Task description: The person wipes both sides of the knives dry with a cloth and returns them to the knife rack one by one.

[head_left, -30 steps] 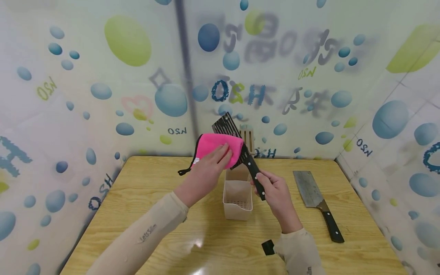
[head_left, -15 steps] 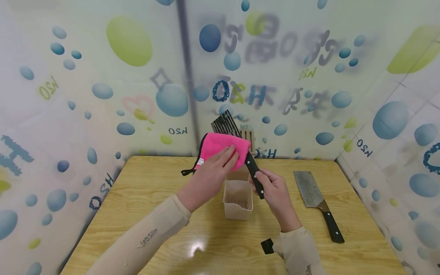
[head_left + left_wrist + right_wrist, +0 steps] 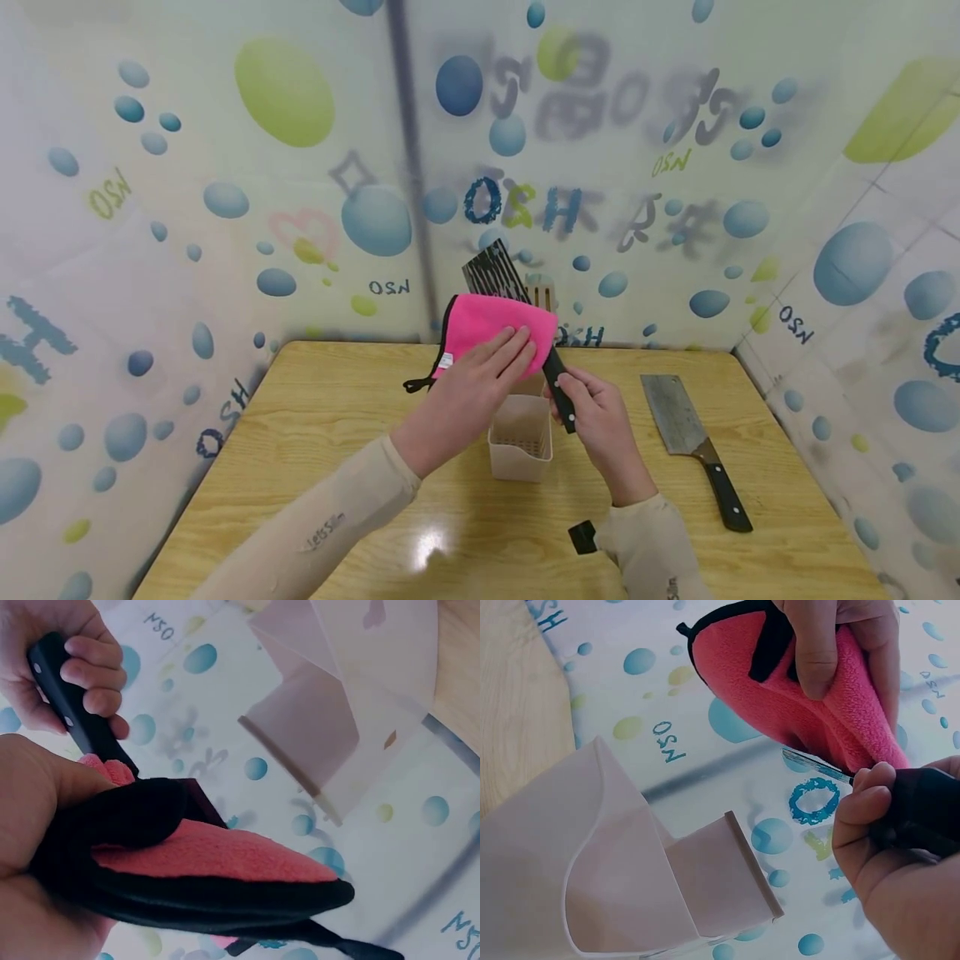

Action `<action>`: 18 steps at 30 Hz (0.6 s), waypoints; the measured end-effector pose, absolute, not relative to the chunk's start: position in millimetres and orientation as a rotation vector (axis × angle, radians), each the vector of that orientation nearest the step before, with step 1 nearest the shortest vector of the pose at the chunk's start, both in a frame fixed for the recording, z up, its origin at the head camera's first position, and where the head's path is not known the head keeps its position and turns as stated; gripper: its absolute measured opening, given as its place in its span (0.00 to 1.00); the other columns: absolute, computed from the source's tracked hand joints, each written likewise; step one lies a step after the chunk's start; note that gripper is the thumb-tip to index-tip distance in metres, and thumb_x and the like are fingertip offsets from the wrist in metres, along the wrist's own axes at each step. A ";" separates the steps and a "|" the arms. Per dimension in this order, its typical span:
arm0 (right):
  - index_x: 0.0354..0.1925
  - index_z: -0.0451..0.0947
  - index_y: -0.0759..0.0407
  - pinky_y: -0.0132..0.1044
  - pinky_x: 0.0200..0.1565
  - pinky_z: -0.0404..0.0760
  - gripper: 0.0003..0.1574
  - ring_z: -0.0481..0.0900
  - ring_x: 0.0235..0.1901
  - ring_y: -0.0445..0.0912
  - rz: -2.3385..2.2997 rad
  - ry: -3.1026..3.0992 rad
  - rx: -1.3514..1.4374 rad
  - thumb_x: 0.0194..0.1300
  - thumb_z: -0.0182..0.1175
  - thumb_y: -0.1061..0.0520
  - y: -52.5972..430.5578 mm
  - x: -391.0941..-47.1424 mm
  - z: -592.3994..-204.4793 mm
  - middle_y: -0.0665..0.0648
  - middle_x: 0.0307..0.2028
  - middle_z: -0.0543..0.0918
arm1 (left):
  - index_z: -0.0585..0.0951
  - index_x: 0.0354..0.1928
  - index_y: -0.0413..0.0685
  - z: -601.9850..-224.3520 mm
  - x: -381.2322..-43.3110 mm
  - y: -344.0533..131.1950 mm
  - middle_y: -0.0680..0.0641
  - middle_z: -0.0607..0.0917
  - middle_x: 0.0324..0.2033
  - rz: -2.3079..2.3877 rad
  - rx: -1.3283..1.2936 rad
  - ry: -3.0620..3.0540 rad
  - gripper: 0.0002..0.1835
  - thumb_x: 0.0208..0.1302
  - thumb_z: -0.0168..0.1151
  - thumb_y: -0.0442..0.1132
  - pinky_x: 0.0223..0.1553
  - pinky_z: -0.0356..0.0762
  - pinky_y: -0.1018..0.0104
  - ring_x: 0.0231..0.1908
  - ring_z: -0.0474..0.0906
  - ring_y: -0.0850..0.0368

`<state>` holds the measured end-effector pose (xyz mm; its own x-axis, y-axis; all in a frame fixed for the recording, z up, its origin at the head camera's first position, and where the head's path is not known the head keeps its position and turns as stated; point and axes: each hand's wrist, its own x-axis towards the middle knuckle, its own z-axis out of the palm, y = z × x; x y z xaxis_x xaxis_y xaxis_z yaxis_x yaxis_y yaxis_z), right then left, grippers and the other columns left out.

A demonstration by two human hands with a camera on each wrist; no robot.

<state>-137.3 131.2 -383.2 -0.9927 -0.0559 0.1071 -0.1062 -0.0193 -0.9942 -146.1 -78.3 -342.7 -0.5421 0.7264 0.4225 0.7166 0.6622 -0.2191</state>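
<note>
In the head view my right hand (image 3: pixel 600 417) grips the black riveted handle of a kitchen knife (image 3: pixel 495 273); its broad, black-striped blade points up and left. A pink cloth (image 3: pixel 491 317) with black edging and a small loop covers the part of the blade near the handle. My left hand (image 3: pixel 472 392) holds this cloth folded over the blade, fingers flat on top. The left wrist view shows the cloth (image 3: pixel 225 855) doubled over, with the thumb inside the fold. Beneath the knife stands a beige plastic holder (image 3: pixel 519 462) with compartments, partly hidden by the hands.
A cleaver (image 3: pixel 675 412) with a black handle lies on the wooden table (image 3: pixel 337 467) at the right. A slotted panel (image 3: pixel 542 296) rises behind the cloth. Patterned sheeting (image 3: pixel 300 208) walls the table at the back and sides. A black tab (image 3: pixel 582 537) is beside the right cuff.
My left hand has slid the cloth rightward and slightly down along the blade toward the handle. The right hand keeps its grip and has barely moved.
</note>
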 end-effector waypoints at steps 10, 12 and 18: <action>0.55 0.78 0.76 0.33 0.33 0.82 0.21 0.76 0.29 0.45 2.206 -2.166 0.170 0.82 0.45 0.59 130.1 -137.5 -381.8 0.64 0.35 0.80 | 0.68 0.76 0.41 -343.5 -136.4 -71.6 0.40 0.67 0.76 0.089 -1.137 -2.336 0.37 0.66 0.69 0.31 0.72 0.69 0.55 0.76 0.63 0.44; 0.54 0.78 0.76 0.33 0.33 0.81 0.21 0.76 0.29 0.46 2.196 -2.173 0.178 0.82 0.45 0.60 130.8 -137.0 -381.4 0.65 0.34 0.80 | 0.68 0.76 0.40 -344.0 -137.0 -70.1 0.39 0.67 0.76 0.093 -1.136 -2.319 0.36 0.67 0.68 0.31 0.72 0.69 0.55 0.75 0.64 0.43; 0.57 0.80 0.73 0.33 0.35 0.81 0.21 0.78 0.31 0.47 2.113 -2.244 0.209 0.82 0.47 0.59 132.5 -134.6 -379.5 0.63 0.34 0.81 | 0.69 0.75 0.38 -343.8 -140.6 -69.2 0.37 0.67 0.75 0.163 -1.092 -2.301 0.36 0.66 0.70 0.32 0.72 0.69 0.54 0.74 0.65 0.42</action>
<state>-134.6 132.5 -379.5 -0.9895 -0.0630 0.1302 -0.1338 0.0560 -0.9894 -140.6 -69.2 -343.8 -0.4962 0.7421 0.4507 0.6712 0.6571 -0.3431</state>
